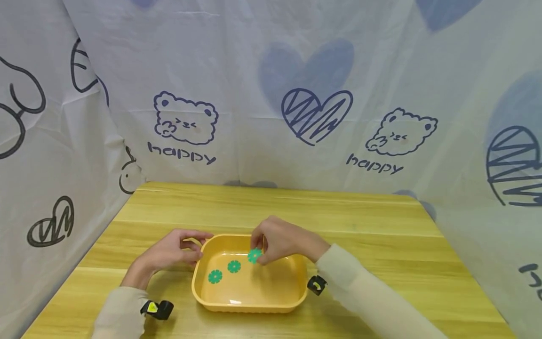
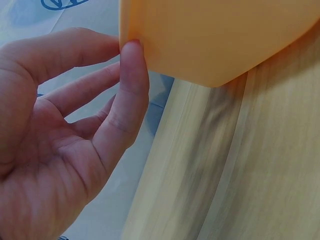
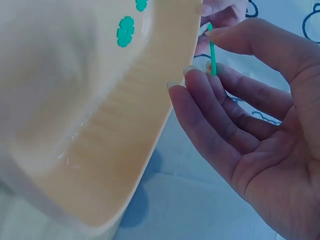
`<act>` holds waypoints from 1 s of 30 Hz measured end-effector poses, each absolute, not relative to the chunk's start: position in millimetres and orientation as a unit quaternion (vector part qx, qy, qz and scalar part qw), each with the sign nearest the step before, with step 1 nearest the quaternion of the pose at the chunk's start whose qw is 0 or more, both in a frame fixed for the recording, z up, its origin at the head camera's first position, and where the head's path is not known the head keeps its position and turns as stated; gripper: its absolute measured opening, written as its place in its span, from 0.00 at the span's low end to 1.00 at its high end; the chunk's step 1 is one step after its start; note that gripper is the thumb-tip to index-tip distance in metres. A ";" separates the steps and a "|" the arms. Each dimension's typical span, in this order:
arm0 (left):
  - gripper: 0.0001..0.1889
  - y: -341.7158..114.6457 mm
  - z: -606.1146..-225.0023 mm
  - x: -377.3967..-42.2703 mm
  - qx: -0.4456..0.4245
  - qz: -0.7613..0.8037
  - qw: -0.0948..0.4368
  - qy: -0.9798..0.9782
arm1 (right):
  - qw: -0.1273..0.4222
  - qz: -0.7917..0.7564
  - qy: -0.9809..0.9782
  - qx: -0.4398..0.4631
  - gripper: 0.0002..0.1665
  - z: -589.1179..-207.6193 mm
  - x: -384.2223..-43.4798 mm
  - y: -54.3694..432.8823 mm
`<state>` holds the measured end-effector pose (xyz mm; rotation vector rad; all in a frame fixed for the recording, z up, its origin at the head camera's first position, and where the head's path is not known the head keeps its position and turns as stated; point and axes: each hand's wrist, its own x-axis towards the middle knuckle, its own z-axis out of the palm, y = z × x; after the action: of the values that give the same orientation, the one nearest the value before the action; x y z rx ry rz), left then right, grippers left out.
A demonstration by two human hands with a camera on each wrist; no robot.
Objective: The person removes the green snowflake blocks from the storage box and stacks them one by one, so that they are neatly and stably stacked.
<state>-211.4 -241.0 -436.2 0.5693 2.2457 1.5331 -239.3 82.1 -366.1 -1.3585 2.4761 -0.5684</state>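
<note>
A yellow plastic tray with rounded corners stands on the wooden table. My left hand holds its left rim, thumb and fingertips at the corner; in the left wrist view that hand has its thumb against the outer wall. Above the tray's back part, my right hand pinches a green notched plastic disc between thumb and fingers. Seen edge-on in the right wrist view, this disc looks thin. Two like discs lie flat on the tray floor, a left one and a middle one.
The light wooden table spreads around the tray. White cloth printed with hearts, bears and lettering hangs behind and at both sides. Black wrist devices, a left one and a right one, sit by the sleeves.
</note>
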 end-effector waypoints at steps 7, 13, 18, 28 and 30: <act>0.28 -241.1 -437.3 -212.4 0.198 0.541 0.182 0.796 | 0.117 -0.216 0.855 -0.457 0.11 -364.1 -240.1 97.0; 0.29 -240.8 -437.6 -212.1 0.200 0.548 0.182 0.792 | 0.092 -0.208 0.863 -0.452 0.12 -362.4 -239.4 108.4; 0.29 -239.5 -435.8 -210.2 0.202 0.553 0.180 0.788 | 0.071 -0.187 0.882 -0.427 0.12 -359.9 -238.3 117.5; 0.29 -240.2 -437.8 -211.8 0.202 0.552 0.180 0.789 | 0.069 -0.228 0.903 -0.358 0.11 -357.4 -240.4 153.4; 0.29 -240.9 -438.6 -212.6 0.202 0.549 0.180 0.791 | 0.069 -0.237 0.906 -0.345 0.11 -358.9 -241.1 163.5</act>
<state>-212.6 -240.9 -438.6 0.5704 2.2341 1.5519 -241.1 163.5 -358.9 -1.0379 2.7267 -0.7151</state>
